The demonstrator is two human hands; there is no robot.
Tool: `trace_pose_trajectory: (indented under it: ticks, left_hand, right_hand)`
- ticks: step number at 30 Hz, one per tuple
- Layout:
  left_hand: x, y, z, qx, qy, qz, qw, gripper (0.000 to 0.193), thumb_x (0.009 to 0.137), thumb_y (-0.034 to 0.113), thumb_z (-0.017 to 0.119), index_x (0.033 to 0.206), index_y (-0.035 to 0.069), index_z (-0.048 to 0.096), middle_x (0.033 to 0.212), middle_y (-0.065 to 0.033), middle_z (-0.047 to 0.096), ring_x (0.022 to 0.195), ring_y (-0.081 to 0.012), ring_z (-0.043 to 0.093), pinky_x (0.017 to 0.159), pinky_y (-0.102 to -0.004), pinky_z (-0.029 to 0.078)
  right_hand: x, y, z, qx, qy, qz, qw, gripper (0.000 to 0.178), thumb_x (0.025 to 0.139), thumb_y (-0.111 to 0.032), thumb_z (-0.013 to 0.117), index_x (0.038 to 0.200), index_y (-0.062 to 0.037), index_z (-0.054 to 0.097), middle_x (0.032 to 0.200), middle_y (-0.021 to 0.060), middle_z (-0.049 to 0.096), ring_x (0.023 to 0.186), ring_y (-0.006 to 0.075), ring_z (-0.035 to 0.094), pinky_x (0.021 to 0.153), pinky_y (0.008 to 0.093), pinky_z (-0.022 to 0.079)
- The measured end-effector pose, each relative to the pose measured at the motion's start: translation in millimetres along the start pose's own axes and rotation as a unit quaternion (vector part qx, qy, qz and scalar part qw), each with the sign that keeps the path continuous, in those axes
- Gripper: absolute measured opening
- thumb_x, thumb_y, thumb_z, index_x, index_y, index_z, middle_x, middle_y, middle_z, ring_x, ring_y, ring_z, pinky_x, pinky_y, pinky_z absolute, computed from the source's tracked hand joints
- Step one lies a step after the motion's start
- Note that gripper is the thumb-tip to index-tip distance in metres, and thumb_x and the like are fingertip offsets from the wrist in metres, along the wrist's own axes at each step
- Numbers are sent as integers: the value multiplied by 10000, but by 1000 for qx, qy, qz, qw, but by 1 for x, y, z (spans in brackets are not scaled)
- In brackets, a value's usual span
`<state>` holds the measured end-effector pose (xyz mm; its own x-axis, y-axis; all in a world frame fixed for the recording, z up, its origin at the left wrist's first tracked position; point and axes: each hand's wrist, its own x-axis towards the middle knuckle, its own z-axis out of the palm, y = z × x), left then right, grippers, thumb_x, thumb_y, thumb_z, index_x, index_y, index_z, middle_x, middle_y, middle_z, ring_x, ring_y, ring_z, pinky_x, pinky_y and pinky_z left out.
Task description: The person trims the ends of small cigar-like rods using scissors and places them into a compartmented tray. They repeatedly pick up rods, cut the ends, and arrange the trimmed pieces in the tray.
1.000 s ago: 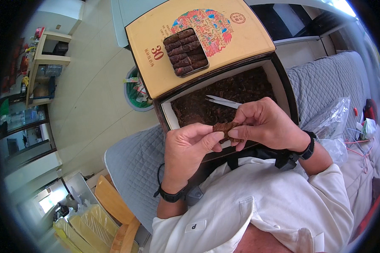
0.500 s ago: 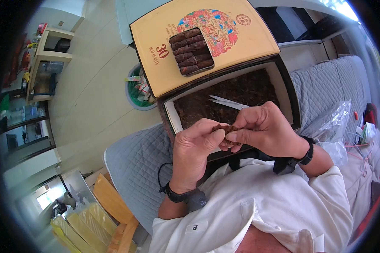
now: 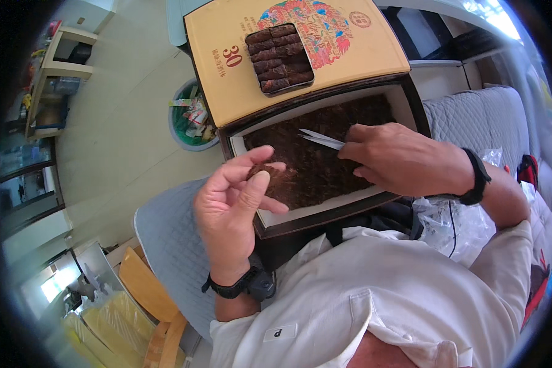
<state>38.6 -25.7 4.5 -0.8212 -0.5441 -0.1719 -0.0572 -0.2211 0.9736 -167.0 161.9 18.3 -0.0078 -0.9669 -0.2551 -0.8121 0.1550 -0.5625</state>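
Observation:
My left hand (image 3: 227, 205) is raised over the left side of an open dark-framed box (image 3: 328, 218). Between its thumb and forefinger is a small brown piece of tobacco leaf (image 3: 261, 170); the other fingers are spread. My right hand (image 3: 408, 161) reaches across the box with its fingers closed around the handle end of silver scissors (image 3: 322, 140), whose blades point left. The handles are hidden under those fingers. Loose dark shredded tobacco (image 3: 300, 187) covers the box's floor below both hands.
On the box's folded-back yellow lid (image 3: 374, 46) rests a small tin (image 3: 288, 92) of short dark cigars (image 3: 278, 54). A bin (image 3: 176, 126) with a green liner and litter stands left of it. Grey quilted seating (image 3: 165, 245) lies around the box, with clear plastic bags (image 3: 457, 224) at right.
My hands have come apart. The left has moved left with the tobacco piece, and the right has let go of it and taken hold of the scissors lying in the box.

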Motion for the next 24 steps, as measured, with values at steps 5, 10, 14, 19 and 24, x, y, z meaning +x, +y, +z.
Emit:
trace_pose_trajectory:
  ticks: [5, 10, 14, 19, 24]
  left_hand:
    - [5, 3, 5, -86, 23, -23, 996, 98, 975, -31, 616, 1072, -32, 626, 1280, -246, 645, 1081, -287, 706, 807, -380, 651]
    - [3, -7, -3, -104, -21, -16, 994, 101, 998, -3, 610, 1096, -21, 614, 1155, -220, 702, 1018, -281, 726, 841, -400, 639]
    - [1, -9, -6, -85, -12, -34, 996, 103, 1005, 16, 612, 1100, -25, 613, 1063, -202, 729, 962, -274, 740, 821, -397, 643]
    - [3, -8, -3, -99, -16, -37, 994, 103, 1005, 17, 612, 1097, -31, 617, 1056, -198, 731, 936, -268, 745, 808, -393, 646]
    - [3, -8, -1, -89, -20, -38, 995, 106, 1005, 14, 612, 1095, -41, 623, 1037, -190, 734, 931, -252, 745, 815, -383, 646]
  right_hand:
    - [23, 8, 11, -83, -59, -35, 994, 201, 858, -51, 649, 1007, 83, 661, 961, 239, 629, 889, 392, 681, 754, 425, 572]
    - [32, 18, 13, -93, -86, -16, 992, 140, 850, -37, 622, 883, 73, 702, 959, 264, 667, 873, 396, 700, 773, 423, 584]
    - [25, 28, 9, -87, -99, 28, 991, 156, 875, -82, 638, 890, 61, 698, 927, 224, 660, 897, 381, 677, 814, 437, 556]
    - [24, 29, 4, -107, -124, 53, 985, 189, 905, -111, 633, 965, 61, 684, 931, 218, 645, 915, 396, 659, 840, 451, 538]
    - [41, 17, 14, -11, -69, 7, 998, 228, 899, -124, 661, 1028, 64, 669, 951, 244, 671, 914, 408, 675, 837, 467, 545]
